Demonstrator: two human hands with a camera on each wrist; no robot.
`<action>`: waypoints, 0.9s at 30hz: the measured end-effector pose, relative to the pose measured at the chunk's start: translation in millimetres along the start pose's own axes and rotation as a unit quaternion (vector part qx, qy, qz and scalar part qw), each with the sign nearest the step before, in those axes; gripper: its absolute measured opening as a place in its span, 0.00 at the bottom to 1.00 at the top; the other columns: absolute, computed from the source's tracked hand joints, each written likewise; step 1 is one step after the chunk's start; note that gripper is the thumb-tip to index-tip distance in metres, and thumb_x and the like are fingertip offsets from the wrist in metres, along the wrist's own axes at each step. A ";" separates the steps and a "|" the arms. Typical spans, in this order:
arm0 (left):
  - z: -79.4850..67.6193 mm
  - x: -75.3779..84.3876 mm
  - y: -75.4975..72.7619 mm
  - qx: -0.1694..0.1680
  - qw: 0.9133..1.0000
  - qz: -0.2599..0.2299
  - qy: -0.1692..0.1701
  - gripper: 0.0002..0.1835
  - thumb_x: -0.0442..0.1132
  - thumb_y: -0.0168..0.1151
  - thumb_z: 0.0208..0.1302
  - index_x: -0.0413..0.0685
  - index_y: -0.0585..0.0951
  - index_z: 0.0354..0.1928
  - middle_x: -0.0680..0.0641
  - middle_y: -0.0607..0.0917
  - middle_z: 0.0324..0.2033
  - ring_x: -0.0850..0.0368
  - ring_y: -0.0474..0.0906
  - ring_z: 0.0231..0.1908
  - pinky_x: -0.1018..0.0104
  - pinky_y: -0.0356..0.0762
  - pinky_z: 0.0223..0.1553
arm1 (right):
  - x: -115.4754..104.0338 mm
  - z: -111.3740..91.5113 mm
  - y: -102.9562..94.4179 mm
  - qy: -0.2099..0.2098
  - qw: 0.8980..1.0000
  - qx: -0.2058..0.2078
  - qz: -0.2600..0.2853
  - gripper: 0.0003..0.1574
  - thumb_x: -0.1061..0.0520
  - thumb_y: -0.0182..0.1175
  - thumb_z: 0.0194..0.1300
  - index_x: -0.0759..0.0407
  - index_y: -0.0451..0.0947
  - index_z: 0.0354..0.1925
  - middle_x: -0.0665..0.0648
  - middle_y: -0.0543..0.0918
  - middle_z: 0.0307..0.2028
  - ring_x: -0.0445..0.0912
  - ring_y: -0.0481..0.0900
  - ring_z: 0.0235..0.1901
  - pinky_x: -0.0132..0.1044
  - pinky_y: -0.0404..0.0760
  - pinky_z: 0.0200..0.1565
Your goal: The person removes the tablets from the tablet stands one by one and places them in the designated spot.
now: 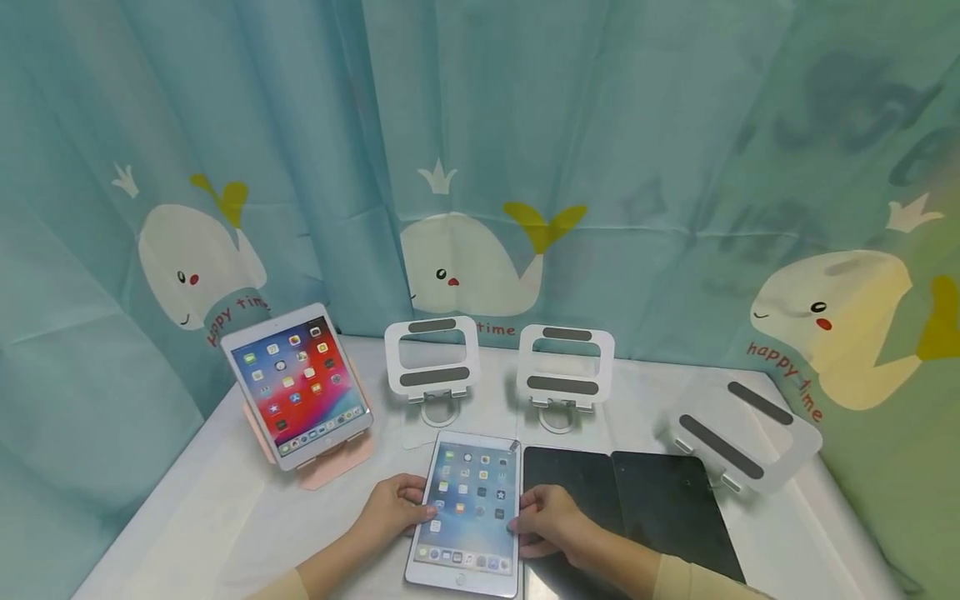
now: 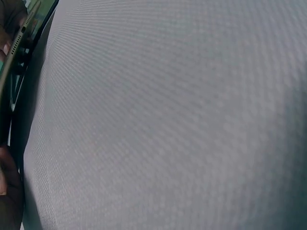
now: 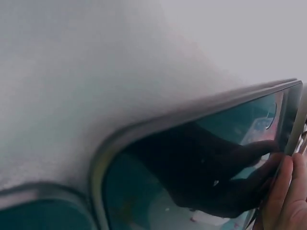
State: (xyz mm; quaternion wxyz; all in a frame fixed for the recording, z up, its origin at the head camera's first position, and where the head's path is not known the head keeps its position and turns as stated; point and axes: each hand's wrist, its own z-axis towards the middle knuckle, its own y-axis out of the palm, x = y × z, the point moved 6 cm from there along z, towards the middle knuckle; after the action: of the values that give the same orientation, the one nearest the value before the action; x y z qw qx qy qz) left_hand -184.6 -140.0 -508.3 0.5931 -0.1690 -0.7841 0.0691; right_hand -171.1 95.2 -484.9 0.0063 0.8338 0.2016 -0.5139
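Note:
Both hands grip a white tablet [image 1: 467,500] with a lit screen of app icons, at the front middle of the table. My left hand [image 1: 392,507] holds its left edge, thumb on the front face. At the opposite edge, my right hand [image 1: 553,518] has its thumb on the front and its fingers at the side. The left wrist view catches the tablet's bottom edge with speaker holes [image 2: 18,43]. Beneath and beside the right hand lie dark-screened tablets [image 1: 663,500]; in the right wrist view, one dark screen [image 3: 144,187] mirrors the hand [image 3: 283,191].
A second lit tablet [image 1: 296,379] leans on a pink stand [image 1: 337,468] at the left. Two white stands, one left [image 1: 394,354] and one right [image 1: 528,358], stand upright at the back. Another white stand [image 1: 802,442] is at the right. A whale-print curtain [image 1: 637,125] hangs behind.

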 end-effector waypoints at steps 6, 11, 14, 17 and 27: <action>-1.9 3.7 0.4 -0.010 0.999 0.033 0.006 0.26 0.30 0.71 0.47 0.27 0.74 0.49 0.47 0.79 0.29 0.60 0.77 0.25 0.65 0.80 0.24 | -12.3 3.1 -13.1 -0.050 0.996 -0.026 -0.076 0.09 0.63 0.61 0.59 0.70 0.76 0.35 0.57 0.79 0.23 0.42 0.81 0.19 0.37 0.83 0.25; -6.6 7.3 1.8 -0.025 0.996 0.085 0.028 0.20 0.35 0.69 0.52 0.32 0.77 0.44 0.50 0.79 0.27 0.61 0.77 0.23 0.68 0.80 0.24 | -16.6 8.2 -25.9 -0.027 0.996 -0.021 -0.077 0.12 0.58 0.61 0.62 0.68 0.76 0.38 0.57 0.81 0.25 0.44 0.81 0.21 0.39 0.83 0.26; -9.6 11.9 -1.3 -0.018 0.993 0.108 0.038 0.13 0.36 0.67 0.54 0.35 0.79 0.40 0.51 0.79 0.24 0.62 0.76 0.20 0.70 0.79 0.22 | -18.0 10.8 -28.8 -0.021 0.998 -0.020 -0.057 0.13 0.59 0.60 0.63 0.69 0.76 0.40 0.58 0.82 0.27 0.44 0.81 0.22 0.40 0.84 0.27; -11.9 18.4 -4.6 -0.007 0.993 0.113 0.046 0.12 0.36 0.67 0.54 0.37 0.80 0.38 0.51 0.80 0.24 0.62 0.75 0.18 0.69 0.77 0.20 | -19.5 13.4 -29.4 -0.022 0.999 -0.015 -0.038 0.13 0.59 0.60 0.63 0.70 0.76 0.41 0.58 0.82 0.28 0.44 0.81 0.22 0.40 0.84 0.27; -13.9 27.8 -9.5 0.009 0.994 0.089 0.060 0.18 0.39 0.72 0.49 0.39 0.80 0.42 0.52 0.80 0.25 0.60 0.76 0.19 0.67 0.78 0.21 | -35.8 22.3 -21.9 -0.046 0.999 0.001 -0.010 0.15 0.59 0.64 0.58 0.69 0.76 0.40 0.58 0.83 0.30 0.44 0.82 0.24 0.41 0.84 0.29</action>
State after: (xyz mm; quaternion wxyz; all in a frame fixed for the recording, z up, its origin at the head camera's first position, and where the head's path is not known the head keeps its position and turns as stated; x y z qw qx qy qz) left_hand -179.8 -140.5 -476.1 0.6319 -0.2367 -0.7285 0.1182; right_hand -211.7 98.7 -460.3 0.0093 0.8075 0.2085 -0.5517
